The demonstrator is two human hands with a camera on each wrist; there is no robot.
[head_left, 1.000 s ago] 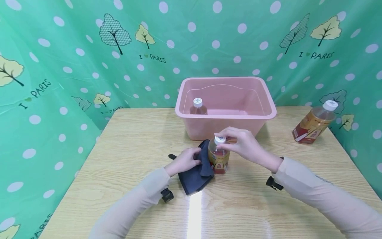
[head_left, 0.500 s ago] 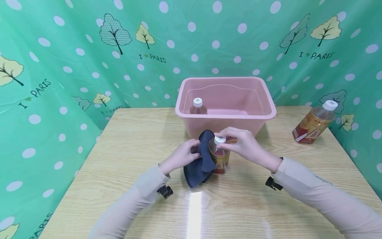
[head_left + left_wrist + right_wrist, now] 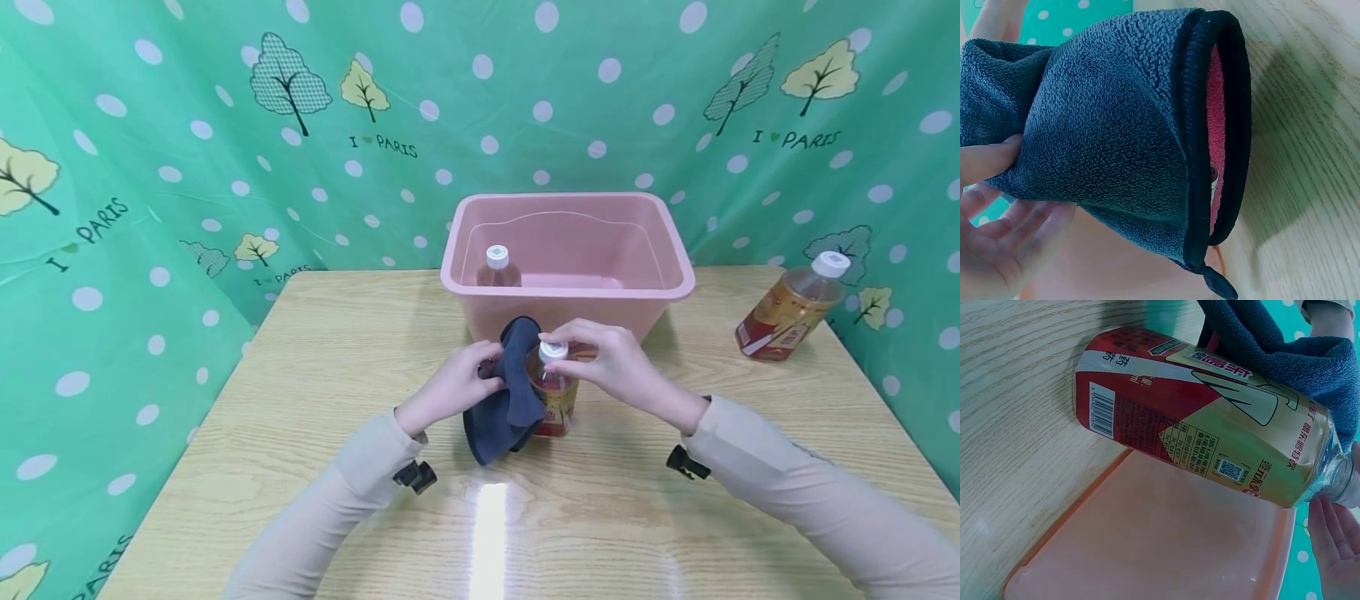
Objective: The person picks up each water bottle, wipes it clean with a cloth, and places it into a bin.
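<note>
Head view, left to right: green dotted curtain [image 3: 82, 350] at the left side and behind; wood-grain table [image 3: 337, 342] in front of it. Left hand [image 3: 450, 387] pinches a dark blue cloth [image 3: 495, 425] between thumb and fingers; left wrist view shows black edging and a pink inner face. The cloth lies against the left side of a labelled bottle [image 3: 557, 406], which stands on the table just in front of a pink bin [image 3: 570, 293]. Inside the bin, at its left end, is a second bottle [image 3: 498, 273] with a white cap. Right hand [image 3: 611, 360] pinches the front bottle's white cap [image 3: 553, 352] between thumb and fingers. Third bottle [image 3: 791, 310], white-capped, stands well apart near the table's right edge.
</note>
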